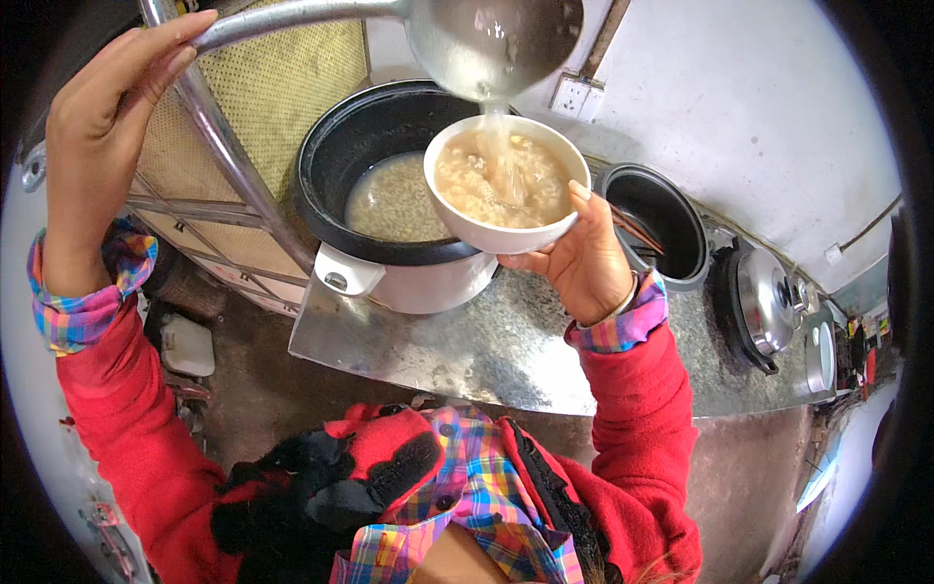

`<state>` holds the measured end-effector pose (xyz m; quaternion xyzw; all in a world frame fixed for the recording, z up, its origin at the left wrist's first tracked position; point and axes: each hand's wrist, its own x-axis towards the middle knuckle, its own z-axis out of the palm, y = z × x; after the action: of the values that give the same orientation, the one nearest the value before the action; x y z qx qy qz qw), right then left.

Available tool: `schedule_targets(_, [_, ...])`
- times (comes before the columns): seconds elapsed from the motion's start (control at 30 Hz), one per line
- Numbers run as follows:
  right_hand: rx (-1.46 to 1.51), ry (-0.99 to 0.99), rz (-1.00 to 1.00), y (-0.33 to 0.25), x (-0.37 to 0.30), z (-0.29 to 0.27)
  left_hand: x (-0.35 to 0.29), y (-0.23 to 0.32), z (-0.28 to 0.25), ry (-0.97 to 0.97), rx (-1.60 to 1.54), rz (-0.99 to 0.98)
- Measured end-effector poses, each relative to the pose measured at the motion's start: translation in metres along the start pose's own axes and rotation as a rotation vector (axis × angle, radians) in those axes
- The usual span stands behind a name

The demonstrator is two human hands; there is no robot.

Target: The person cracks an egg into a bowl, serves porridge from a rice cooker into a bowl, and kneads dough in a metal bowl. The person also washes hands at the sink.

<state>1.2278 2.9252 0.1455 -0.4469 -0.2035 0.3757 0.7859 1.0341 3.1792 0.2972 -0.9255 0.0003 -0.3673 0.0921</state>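
High at the left, my left hand point(107, 127) grips the handle of a large metal ladle point(491, 44). The ladle is tilted, and cloudy liquid streams from its lip into a white bowl point(506, 238). My right hand point(589, 263) holds that bowl from its right side, thumb at the rim and fingers underneath. Grain porridge point(496, 180) fills much of the bowl. Behind and left of it stands a big rice cooker point(418, 277), white outside with a dark inner pot, holding more of the thin porridge. The bowl overlaps the cooker's right rim.
Right of the bowl is a dark pot point(657, 209) with chopsticks point(637, 234) in it. Farther right on the metal counter point(438, 355) sits a lidded metal pan point(764, 302). A yellowish mesh-panelled cabinet point(282, 97) stands at the left, and a wall socket point(577, 97) is behind.
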Motion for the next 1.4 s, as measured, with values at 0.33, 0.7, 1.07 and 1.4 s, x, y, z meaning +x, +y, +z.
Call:
schedule_targets(0.33, [-0.032, 0.025, -0.081, -0.012, -0.016, -0.006, -0.020, -0.036, 0.092, -0.468, 0.183, -0.260])
schedule_targets(0.7, [-0.010, 0.094, -0.139, -0.018, -0.035, -0.023, -0.004, -0.002, 0.167, -0.380, 0.258, 0.031])
schedule_targets(1.07, [-0.016, 0.194, -0.147, -0.017, -0.053, -0.032, -0.019, -0.019, 0.158, -0.812, -0.487, -0.312])
schedule_targets(1.4, [-0.029, 0.114, -0.129, -0.014, -0.056, -0.024, -0.024, -0.049, 0.105, -0.642, -0.729, -0.537])
